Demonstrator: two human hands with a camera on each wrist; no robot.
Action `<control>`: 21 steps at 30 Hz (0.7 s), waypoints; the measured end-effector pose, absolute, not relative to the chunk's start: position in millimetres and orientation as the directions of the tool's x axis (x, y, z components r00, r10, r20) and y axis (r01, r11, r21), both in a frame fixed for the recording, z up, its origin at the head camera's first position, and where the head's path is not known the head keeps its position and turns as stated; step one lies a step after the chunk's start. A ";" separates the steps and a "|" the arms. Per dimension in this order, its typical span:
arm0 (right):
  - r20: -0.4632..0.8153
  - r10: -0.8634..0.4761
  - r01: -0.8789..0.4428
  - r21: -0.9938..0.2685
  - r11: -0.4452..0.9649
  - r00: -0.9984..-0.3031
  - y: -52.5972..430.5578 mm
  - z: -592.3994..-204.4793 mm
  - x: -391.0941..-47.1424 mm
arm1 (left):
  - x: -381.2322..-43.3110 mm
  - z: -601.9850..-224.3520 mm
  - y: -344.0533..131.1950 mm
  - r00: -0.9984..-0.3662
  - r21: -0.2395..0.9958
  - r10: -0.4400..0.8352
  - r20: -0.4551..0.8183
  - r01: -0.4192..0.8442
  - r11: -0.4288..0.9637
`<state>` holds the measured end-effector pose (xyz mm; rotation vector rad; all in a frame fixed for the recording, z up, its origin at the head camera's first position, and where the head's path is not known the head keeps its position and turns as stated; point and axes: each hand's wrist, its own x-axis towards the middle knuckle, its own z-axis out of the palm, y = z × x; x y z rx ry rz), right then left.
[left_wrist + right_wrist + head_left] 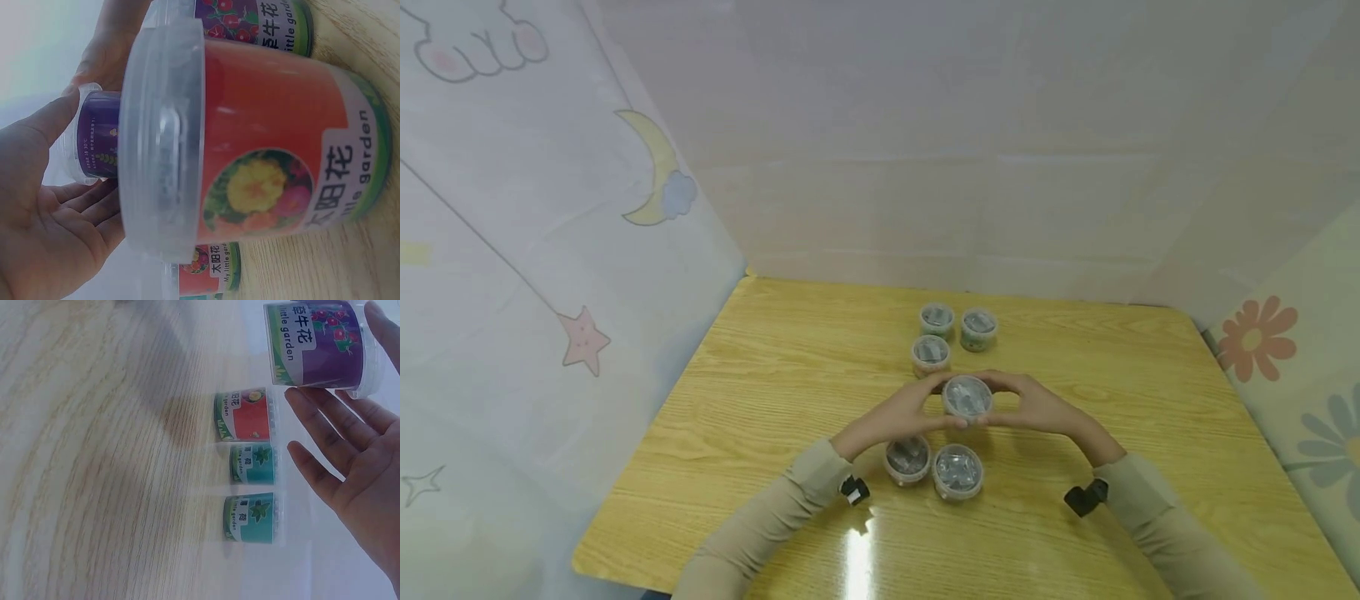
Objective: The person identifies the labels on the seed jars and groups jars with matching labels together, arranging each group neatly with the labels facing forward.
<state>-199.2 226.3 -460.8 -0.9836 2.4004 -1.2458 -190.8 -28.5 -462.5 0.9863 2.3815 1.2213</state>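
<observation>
Between both hands, above the table, is a small plastic tub (967,398) with a clear lid and a purple label. My left hand (904,417) grips its left side and my right hand (1039,408) its right side, thumbs on the near side. The right wrist view shows the purple tub (322,347) tilted, with a flower picture and "little garden" on it. Close beneath the hands stand a red-labelled tub (907,460) and another purple-labelled tub (958,473). The red tub (269,144) fills much of the left wrist view, partly hiding the held one.
Beyond the hands stand a red-labelled tub (931,352) and two teal-labelled tubs, one at the left (937,320) and one at the right (979,328). All are on a yellow wood-grain table (760,358). Pale sheets (925,167) surround its back and sides.
</observation>
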 end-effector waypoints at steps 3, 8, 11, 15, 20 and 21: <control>0.098 -0.679 -0.466 -0.797 0.385 -0.727 223.4 -461.2 -201.9 | -193.6 -463.4 -31.6 -0.731 0.818 0.682 0.044 0.417 0.395; 0.133 -0.687 -0.491 -0.794 0.358 -0.715 215.7 -451.8 -198.7 | -200.1 -465.7 -34.6 -0.737 0.847 0.673 0.058 0.394 0.358; 0.123 -0.679 -0.472 -0.806 0.358 -0.724 210.1 -439.6 -192.3 | -203.1 -466.1 -35.1 -0.736 0.857 0.672 0.078 0.394 0.332; 0.103 -0.664 -0.434 -0.828 0.355 -0.740 208.2 -437.8 -190.1 | -206.6 -465.9 -36.7 -0.747 0.870 0.662 0.066 0.367 0.328; 0.141 -0.659 -0.424 -0.857 0.293 -0.739 208.4 -457.3 -197.5 | -211.1 -463.2 -38.7 -0.756 0.898 0.654 0.023 0.304 0.320; 0.152 -0.658 -0.428 -0.859 0.281 -0.738 208.6 -461.5 -199.5 | -212.0 -462.6 -38.9 -0.758 0.902 0.652 0.016 0.292 0.318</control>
